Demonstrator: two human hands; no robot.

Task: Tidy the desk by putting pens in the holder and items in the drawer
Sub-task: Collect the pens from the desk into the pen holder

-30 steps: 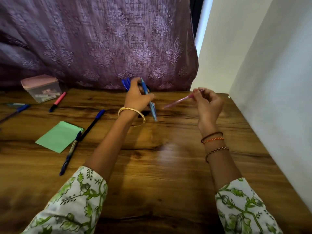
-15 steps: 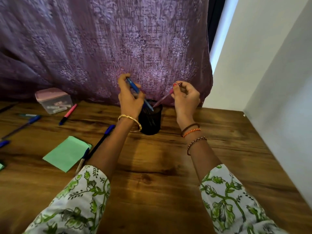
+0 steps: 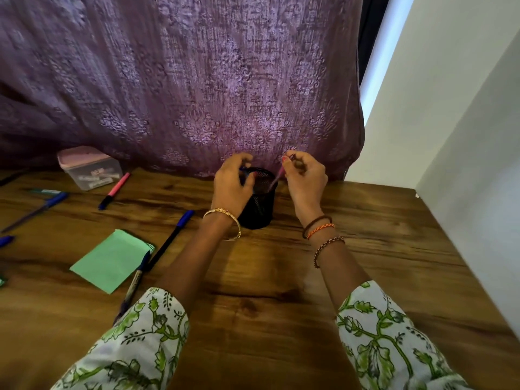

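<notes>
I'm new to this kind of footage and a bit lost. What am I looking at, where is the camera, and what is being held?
There is no machine here: a person works with two bare hands, and the one camera sits on their head, looking forward and down. The left hand and right hand are at a black mesh pen holder on a wooden desk. The right hand has a grip on a pink pen angled down into the holder. The left hand seems to hold a blue pen at the holder's rim, mostly hidden. Lying loose to the left are a green notepad, a blue-capped pen, a pink marker and a small lidded box.
</notes>
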